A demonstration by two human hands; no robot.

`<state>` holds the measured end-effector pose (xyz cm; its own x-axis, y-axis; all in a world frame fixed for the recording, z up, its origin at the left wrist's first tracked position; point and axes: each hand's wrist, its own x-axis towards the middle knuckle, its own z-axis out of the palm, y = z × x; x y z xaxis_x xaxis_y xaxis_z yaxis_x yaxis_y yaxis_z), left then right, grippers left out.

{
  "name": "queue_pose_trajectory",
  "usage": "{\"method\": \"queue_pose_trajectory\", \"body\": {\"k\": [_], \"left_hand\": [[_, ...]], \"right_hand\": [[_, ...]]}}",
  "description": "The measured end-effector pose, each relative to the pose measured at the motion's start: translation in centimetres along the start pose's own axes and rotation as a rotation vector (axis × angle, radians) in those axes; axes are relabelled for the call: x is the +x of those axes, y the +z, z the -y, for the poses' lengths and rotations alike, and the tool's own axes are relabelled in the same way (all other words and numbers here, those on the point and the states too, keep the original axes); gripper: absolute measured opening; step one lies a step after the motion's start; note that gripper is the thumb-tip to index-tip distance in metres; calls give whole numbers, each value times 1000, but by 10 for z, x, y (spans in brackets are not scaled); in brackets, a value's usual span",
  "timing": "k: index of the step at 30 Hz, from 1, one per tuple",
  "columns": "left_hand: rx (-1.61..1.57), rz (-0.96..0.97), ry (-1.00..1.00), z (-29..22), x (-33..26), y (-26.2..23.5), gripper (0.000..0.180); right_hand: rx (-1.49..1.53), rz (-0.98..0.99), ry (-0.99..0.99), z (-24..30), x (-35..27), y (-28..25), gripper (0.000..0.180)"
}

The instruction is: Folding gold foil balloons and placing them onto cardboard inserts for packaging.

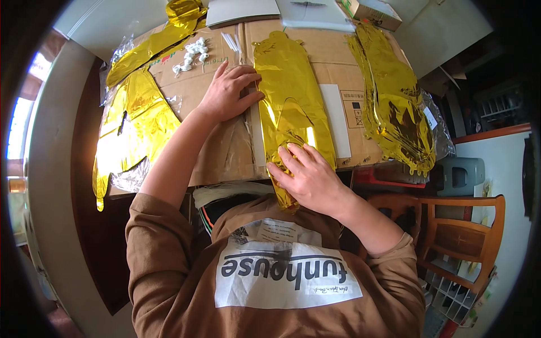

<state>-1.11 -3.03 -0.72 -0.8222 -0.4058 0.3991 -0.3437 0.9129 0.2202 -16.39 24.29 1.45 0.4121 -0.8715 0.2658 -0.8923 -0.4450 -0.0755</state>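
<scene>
A flat gold foil sheet (pixel 284 79), shaped like an uninflated balloon, lies lengthwise before me on the cardboard (pixel 222 143). Its near end hangs past the cardboard's edge towards my body. My left hand (pixel 231 93) rests at the foil's left edge, fingers bent and apart from the thumb, fingertips touching the edge. On the creased lower part of the foil lies my right hand (pixel 309 177), its fingers spread. Partly under the foil is a white card (pixel 337 118), showing along the right side.
More gold foil pieces lie at left (pixel 138 107) and in a stack at right (pixel 391 101). White string (pixel 194 55) and thin white sticks (pixel 231 43) sit beyond my left hand. Far back are a white stack (pixel 242 11) and a small box (pixel 373 13). A wooden chair (pixel 462 234) stands at right.
</scene>
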Motion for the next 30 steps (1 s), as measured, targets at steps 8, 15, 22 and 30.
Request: {"method": "queue_pose_trajectory", "body": {"k": [8,15,22,30], "left_hand": [[52,-124,-28,-4,2,-2,39],[-306,-121,-82,-106,-24,-17,30],[-326,-78,-206,-126,-37,20,57],[-106,-13,-193,-128,-39,29,66]], "right_hand": [[12,-8,1,1,1,3,42],[18,-7,24,2,1,2,38],[72,-39,33,1,0,5,35],[354,-359,105,-47,-37,-12,29]]}}
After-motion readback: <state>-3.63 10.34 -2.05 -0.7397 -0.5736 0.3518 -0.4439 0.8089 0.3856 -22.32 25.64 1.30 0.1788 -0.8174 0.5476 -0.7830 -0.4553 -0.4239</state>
